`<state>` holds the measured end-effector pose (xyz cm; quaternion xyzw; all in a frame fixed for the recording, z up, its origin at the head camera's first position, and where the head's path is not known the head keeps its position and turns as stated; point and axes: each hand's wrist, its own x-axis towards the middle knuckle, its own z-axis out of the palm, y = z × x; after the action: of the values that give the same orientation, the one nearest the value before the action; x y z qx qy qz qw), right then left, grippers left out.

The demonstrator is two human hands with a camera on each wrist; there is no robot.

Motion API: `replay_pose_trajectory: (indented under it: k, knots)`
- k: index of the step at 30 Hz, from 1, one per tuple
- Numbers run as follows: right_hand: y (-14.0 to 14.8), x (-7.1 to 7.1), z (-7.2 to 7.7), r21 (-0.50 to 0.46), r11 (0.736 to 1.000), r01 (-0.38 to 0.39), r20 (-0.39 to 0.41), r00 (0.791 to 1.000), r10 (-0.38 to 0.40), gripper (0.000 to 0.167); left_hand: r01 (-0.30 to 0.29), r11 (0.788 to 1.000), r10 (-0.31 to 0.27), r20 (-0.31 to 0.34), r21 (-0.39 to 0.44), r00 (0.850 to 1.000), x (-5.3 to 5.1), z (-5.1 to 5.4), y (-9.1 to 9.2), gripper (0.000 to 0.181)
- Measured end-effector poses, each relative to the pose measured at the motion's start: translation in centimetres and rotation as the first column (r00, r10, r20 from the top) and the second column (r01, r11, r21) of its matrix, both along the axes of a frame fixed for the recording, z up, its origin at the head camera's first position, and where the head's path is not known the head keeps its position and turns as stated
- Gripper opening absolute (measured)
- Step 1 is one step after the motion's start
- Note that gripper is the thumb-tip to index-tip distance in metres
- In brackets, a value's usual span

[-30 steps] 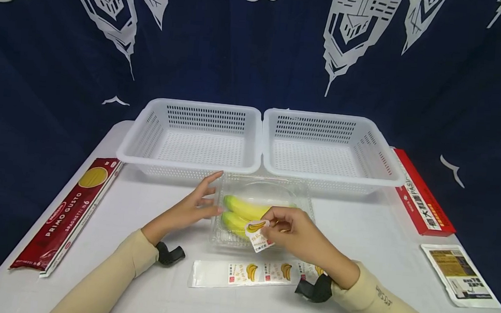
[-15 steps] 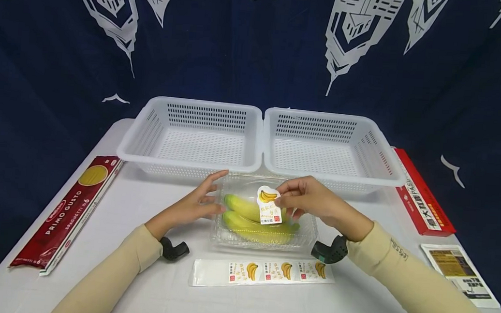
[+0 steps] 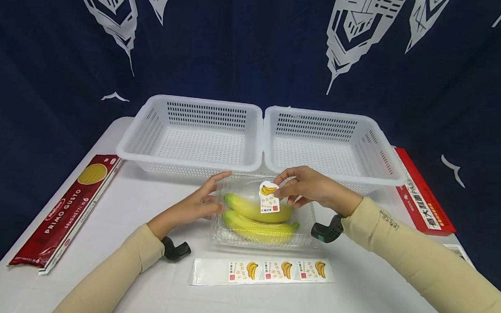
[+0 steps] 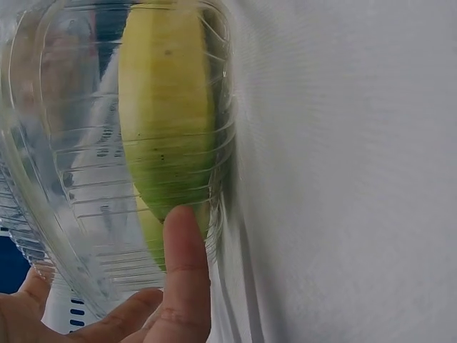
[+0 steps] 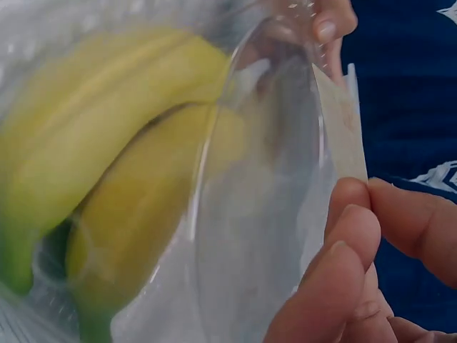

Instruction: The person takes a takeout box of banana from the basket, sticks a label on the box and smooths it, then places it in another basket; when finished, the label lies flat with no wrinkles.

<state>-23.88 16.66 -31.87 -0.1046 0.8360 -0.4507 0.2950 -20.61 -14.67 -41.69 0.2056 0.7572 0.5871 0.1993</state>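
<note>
A clear plastic clamshell box (image 3: 241,181) holding bananas (image 3: 260,231) lies on the white table. My left hand (image 3: 189,211) stands at the box's left side with its fingers spread and fairly straight. In the left wrist view, one fingertip (image 4: 184,221) rests against the ribbed wall, beside the banana (image 4: 168,107). My right hand (image 3: 313,187) pinches the right edge of a white banana sticker (image 3: 269,202) between thumb and finger. The sticker (image 5: 343,125) stands at an angle just over the lid in the right wrist view; whether its lower edge touches the plastic is unclear.
A strip of banana stickers (image 3: 280,271) lies in front of the box. Two white baskets (image 3: 189,164) (image 3: 332,177) stand behind it. A red spaghetti packet (image 3: 67,211) lies left; a red pasta box (image 3: 426,198) and a pouch (image 3: 459,251), partly behind my sleeve, lie right.
My right hand has carried the sticker up and away from me, from the box's front to over the lid's upper middle. The left hand has stayed nearly still at the box's side.
</note>
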Motion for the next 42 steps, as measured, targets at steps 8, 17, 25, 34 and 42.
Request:
replay_pose_trajectory:
  k: [8, 17, 25, 34, 42]
  knots:
    - [-0.7, -1.0, -0.5, 0.077, 0.997, 0.013, 0.005, 1.0, -0.014, 0.03, -0.006, 1.0, 0.006, 0.008, 0.008, 1.0, 0.0, -0.2, 0.2, 0.093]
    - [-1.5, -0.9, -0.8, 0.137, 0.99, 0.018, -0.069, 0.998, -0.008, 0.033, -0.01, 1.0, 0.01, 0.002, -0.005, 1.0, 0.1, -0.2, 0.2, 0.094]
    - [-1.7, -0.6, -0.8, 0.188, 0.982, 0.021, -0.126, 0.992, 0.003, 0.033, -0.007, 1.0, 0.007, 0.003, -0.009, 1.0, 0.1, -0.1, 0.2, 0.095]
    - [-1.4, -0.6, -0.7, 0.122, 0.99, -0.068, -0.156, 0.984, 0.086, 0.028, -0.012, 1.0, 0.012, 0.01, -0.008, 1.0, 0.2, -0.1, 0.3, 0.094]
    - [-0.9, -0.8, -1.2, 0.072, 0.976, -0.204, -0.186, 0.959, 0.214, 0.029, -0.013, 1.0, 0.013, 0.01, -0.02, 1.0, 0.2, 0.0, 0.3, 0.095]
